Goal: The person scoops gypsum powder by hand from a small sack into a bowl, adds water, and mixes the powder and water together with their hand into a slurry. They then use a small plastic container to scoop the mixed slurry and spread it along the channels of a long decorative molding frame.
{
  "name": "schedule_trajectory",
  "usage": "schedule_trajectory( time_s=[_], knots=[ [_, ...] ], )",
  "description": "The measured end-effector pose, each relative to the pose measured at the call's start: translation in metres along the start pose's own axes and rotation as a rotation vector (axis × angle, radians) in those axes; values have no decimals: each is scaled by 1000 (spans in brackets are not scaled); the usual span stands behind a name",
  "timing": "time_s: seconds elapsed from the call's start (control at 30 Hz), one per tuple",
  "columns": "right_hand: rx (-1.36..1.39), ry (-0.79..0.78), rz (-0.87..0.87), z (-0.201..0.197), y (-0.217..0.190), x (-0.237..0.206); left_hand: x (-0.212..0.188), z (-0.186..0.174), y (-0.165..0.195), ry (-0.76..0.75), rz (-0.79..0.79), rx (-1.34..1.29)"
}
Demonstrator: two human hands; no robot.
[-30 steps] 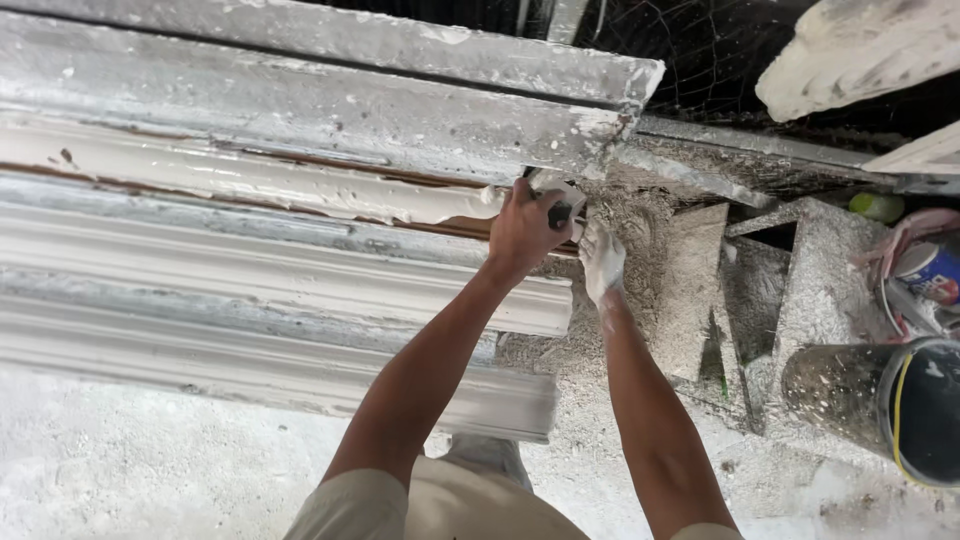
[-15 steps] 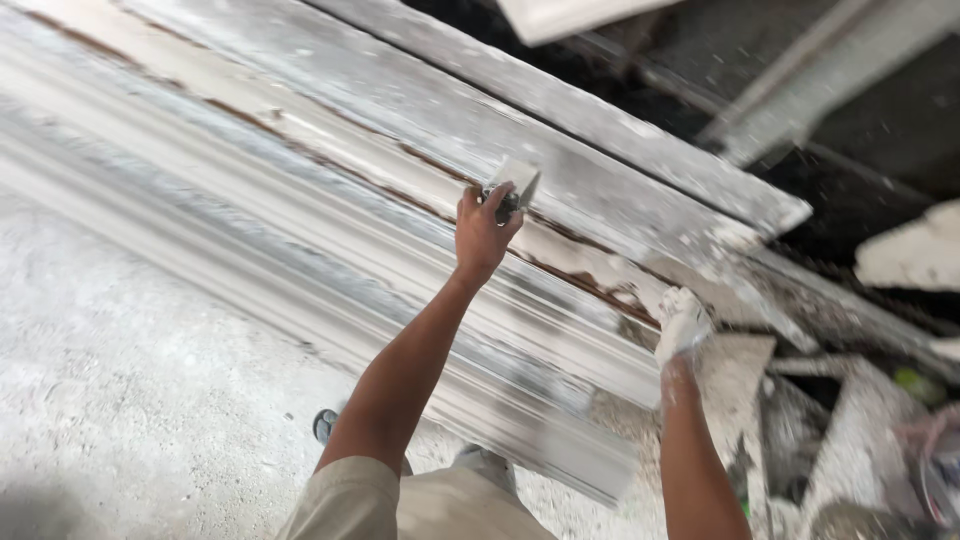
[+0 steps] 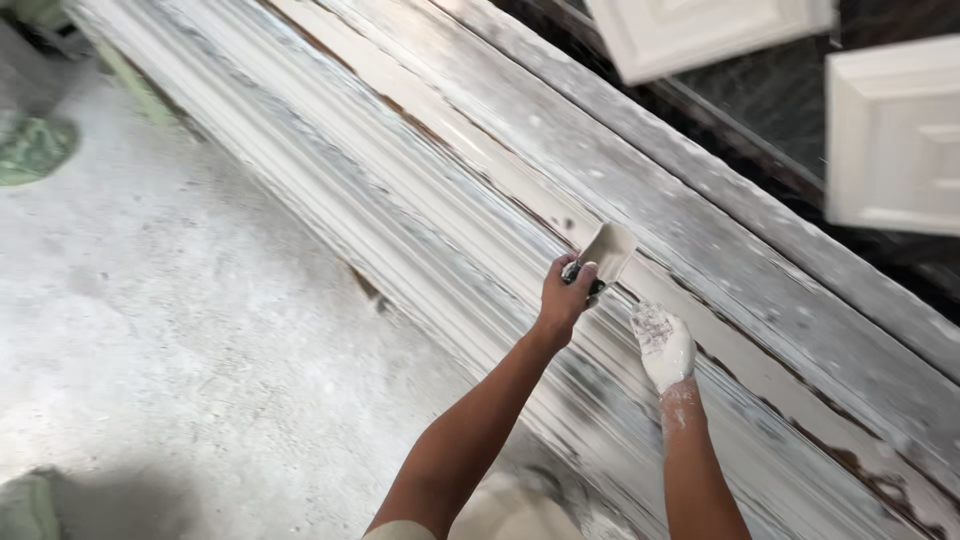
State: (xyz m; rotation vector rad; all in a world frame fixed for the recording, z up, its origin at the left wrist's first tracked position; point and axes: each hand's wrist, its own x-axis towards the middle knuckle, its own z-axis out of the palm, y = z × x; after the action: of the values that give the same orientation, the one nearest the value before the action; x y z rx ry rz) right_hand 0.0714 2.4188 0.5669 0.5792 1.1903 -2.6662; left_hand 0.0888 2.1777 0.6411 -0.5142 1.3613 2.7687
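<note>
My left hand [image 3: 565, 295] grips the dark handle of a small putty knife [image 3: 604, 254]; its plaster-coated blade rests on the long white plaster cornice mould [image 3: 430, 200] that runs diagonally across the view. My right hand [image 3: 663, 345] is coated in white plaster. It lies on the mould just right of the knife, fingers together, holding nothing that I can see. Both forearms reach up from the bottom of the view.
A dusty, plaster-spattered floor [image 3: 180, 330] lies left of the mould. Two white moulded panels [image 3: 890, 140] [image 3: 700, 30] lie on a dark surface at the top right. A green object [image 3: 35, 150] sits at the far left edge.
The view has swung left along the mould, away from the rubble and buckets. My left hand has carried the knife along the mould, and my right hand has come up next to it.
</note>
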Motion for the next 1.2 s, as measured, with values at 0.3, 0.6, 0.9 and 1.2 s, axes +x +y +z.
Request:
schedule_trajectory(
  time_s=[0.3,0.6,0.9,1.2],
  knots=[
    [-116,-120,34,192,108,78,70,-152,178,98,102,142],
    [-107,-105,29,367,224,232,251,-329,339,172,338,531],
    [-240,-205,15,605,300,322,420,-499,529,336,678,937],
    [-384,-101,-8,789,405,400,621,-653,735,379,1031,1323]
  ],
)
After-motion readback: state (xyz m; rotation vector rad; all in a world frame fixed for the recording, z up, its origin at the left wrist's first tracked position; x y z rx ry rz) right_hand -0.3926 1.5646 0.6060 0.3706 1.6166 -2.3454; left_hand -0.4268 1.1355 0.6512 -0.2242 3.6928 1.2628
